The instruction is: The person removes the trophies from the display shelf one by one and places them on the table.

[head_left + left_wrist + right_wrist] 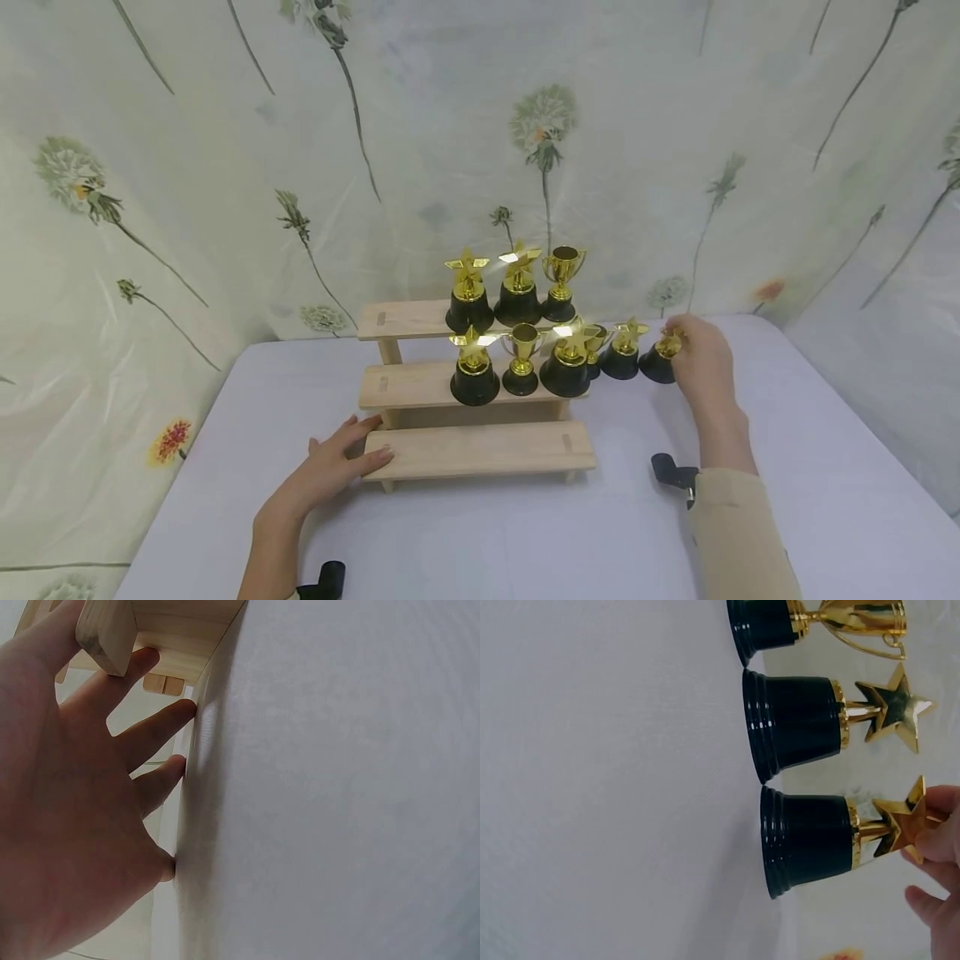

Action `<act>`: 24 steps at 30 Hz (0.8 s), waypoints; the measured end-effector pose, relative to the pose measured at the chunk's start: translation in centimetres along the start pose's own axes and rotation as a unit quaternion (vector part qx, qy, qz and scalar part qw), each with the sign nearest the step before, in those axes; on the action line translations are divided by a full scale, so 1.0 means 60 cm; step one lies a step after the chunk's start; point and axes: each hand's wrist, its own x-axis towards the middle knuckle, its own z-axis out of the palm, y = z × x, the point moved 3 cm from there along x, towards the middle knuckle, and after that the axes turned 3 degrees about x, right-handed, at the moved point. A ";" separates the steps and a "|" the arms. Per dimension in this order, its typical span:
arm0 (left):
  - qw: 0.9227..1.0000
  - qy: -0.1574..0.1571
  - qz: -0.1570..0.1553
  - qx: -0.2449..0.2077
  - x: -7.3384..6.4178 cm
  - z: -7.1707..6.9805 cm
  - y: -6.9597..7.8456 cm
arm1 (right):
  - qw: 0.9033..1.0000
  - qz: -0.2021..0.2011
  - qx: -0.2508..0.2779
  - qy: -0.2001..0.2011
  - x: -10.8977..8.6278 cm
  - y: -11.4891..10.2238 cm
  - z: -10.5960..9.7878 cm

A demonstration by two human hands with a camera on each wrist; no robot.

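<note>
My right hand [703, 357] pinches the gold star of a star trophy [810, 838] at the right end of the row behind the stand. The trophy's black base is down at the white tabletop, beside another star trophy [799, 718] and a cup trophy [772, 622]. My left hand [333, 462] rests at the left end of the wooden three-step stand's lowest step [480, 451]. Its thumb lies on the step; the other fingers [157, 735] are spread and fairly straight, reaching down beside it towards the tablecloth.
Two star trophies and a cup trophy [560, 283] stand on the top step [408, 318]. Star trophies and a cup trophy [521, 358] stand on the middle step [405, 385]. A flower-printed curtain [450, 150] hangs behind the white-covered table [487, 542].
</note>
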 end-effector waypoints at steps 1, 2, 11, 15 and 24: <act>1.000 0.000 0.001 0.001 0.000 0.000 0.001 | 1.000 -0.001 -0.001 0.003 -0.001 0.001 0.001; 1.000 0.001 0.002 0.002 0.000 0.000 0.001 | 1.000 0.000 -0.003 0.002 -0.001 0.002 0.001; 1.000 0.001 -0.005 0.005 0.000 0.000 0.001 | 1.000 0.005 0.014 -0.010 0.000 0.004 -0.004; 1.000 0.003 -0.006 0.006 0.001 0.000 0.002 | 0.999 0.022 0.027 -0.024 0.003 0.001 -0.012; 1.000 0.004 -0.005 0.006 0.000 0.001 0.003 | 0.997 0.044 0.045 -0.032 0.003 -0.015 -0.035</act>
